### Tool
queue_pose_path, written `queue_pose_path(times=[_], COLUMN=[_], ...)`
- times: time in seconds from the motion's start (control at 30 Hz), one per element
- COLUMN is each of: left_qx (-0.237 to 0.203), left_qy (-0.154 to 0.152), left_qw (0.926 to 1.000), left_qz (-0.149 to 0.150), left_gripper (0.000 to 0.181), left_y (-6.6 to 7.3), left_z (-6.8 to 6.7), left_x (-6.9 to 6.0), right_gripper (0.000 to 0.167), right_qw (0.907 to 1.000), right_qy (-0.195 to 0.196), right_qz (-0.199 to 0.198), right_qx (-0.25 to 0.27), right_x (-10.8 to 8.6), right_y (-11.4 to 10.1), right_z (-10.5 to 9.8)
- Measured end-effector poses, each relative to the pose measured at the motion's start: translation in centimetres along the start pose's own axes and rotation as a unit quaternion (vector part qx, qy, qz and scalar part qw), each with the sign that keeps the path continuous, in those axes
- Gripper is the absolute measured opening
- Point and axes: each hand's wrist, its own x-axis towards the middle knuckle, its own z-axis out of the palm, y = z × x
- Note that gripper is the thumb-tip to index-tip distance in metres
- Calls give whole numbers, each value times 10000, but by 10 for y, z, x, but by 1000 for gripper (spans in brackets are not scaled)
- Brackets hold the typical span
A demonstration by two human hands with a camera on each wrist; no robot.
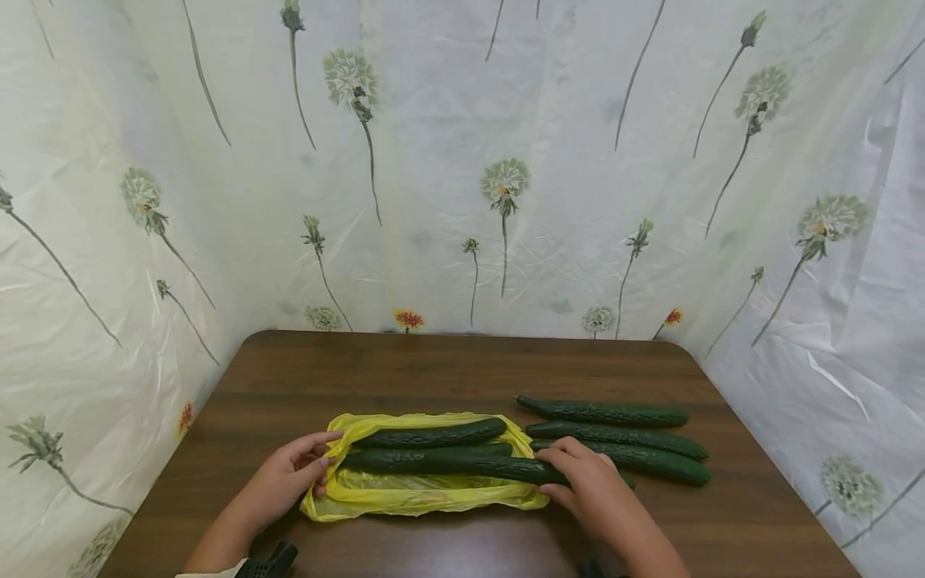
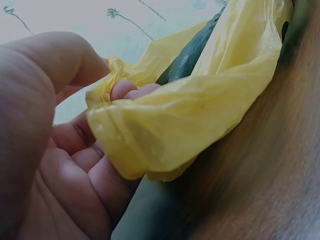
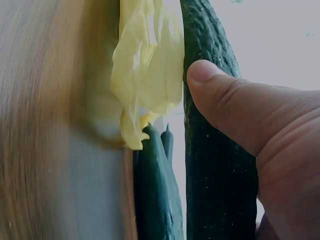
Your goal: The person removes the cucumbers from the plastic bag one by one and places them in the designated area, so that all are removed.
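A yellow plastic bag (image 1: 426,502) lies on its side across the table, its top spread wide. At its left end my left hand (image 1: 278,482) pinches the gathered rim, with fingertips tucked inside the plastic in the left wrist view. My right hand (image 1: 588,486) grips a long dark green cucumber (image 1: 462,463) near its right end, thumb along its side. That cucumber lies lengthwise over the bag's opening, its right end sticking out past the rim. Behind it, inside the bag, rests another cucumber (image 1: 433,434); part of one more shows between them.
Several more things share the brown wooden table (image 1: 347,369): three cucumbers (image 1: 607,413) lie side by side to the right of the bag, partly behind my right hand. A floral curtain (image 1: 433,241) surrounds the table's back and sides.
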Motion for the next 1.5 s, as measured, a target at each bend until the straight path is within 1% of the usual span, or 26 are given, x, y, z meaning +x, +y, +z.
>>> queue_pose_path(times=[0.17,0.47,0.53,0.7,0.83,0.93,1.03,1.27,1.5], left_qx=[-10,4,56,110,33,-39,-16,21,92], left_qy=[34,-36,-46,-3,-55,-69,-74,-44,-105], left_qw=[10000,10000,9999,9999,10000,10000,10000,10000,9999], left_qz=[-55,46,73,31,43,54,65,-85,-85], left_gripper=[49,50,50,49,50,50,51,51,52], left_y=[-1,-2,-2,-3,-1,0,-1,-3,-2], left_z=[1,0,0,1,2,2,2,1,-1], left_x=[1,2,2,3,3,3,3,1,0], right_gripper=[46,44,45,47,47,47,47,48,48], right_qw=[9997,9993,9989,9964,9945,9937,9933,9942,9930], right_qy=[165,228,323,697,856,899,943,902,951], right_qz=[112,241,240,168,192,252,293,397,505], right_qx=[-132,-186,-232,-449,-579,-618,-602,-428,-488], right_x=[-6,-15,-17,-24,-31,-35,-37,-38,-43], right_y=[5,13,15,19,27,33,37,42,50], right_z=[0,0,0,-1,1,2,2,-2,-6])
